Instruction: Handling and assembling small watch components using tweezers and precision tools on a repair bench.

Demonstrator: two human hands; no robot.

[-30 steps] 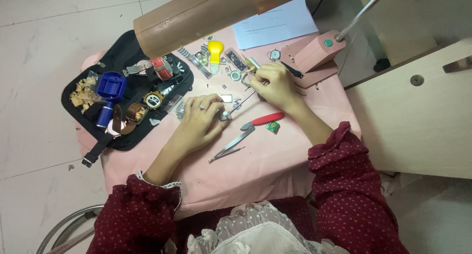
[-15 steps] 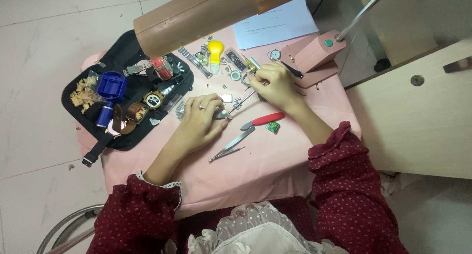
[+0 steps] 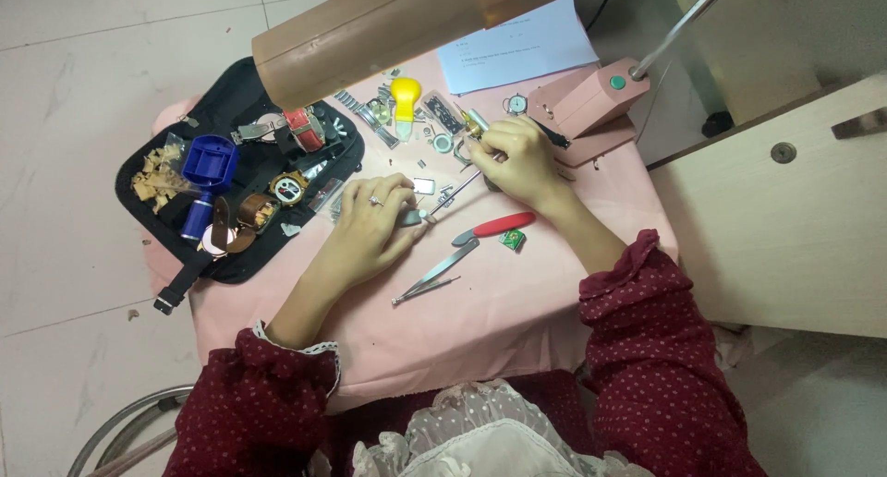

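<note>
- Left hand lies flat on the pink tablecloth, fingertips pinching a small metal part.
- Right hand grips a thin tool, slanting down-left toward that part, tip just beside it.

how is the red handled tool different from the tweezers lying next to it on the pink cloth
The red-handled tool has a thick red handle with a short grey metal tip; the tweezers are bare grey metal throughout. The red-handled tool is stubbier, while the tweezers are thin and taper to a fine point. The red-handled tool lies nearer the right hand; the tweezers lie below the left hand. Both rest flat on the pink cloth, slanted much the same way, and neither is held.
</note>
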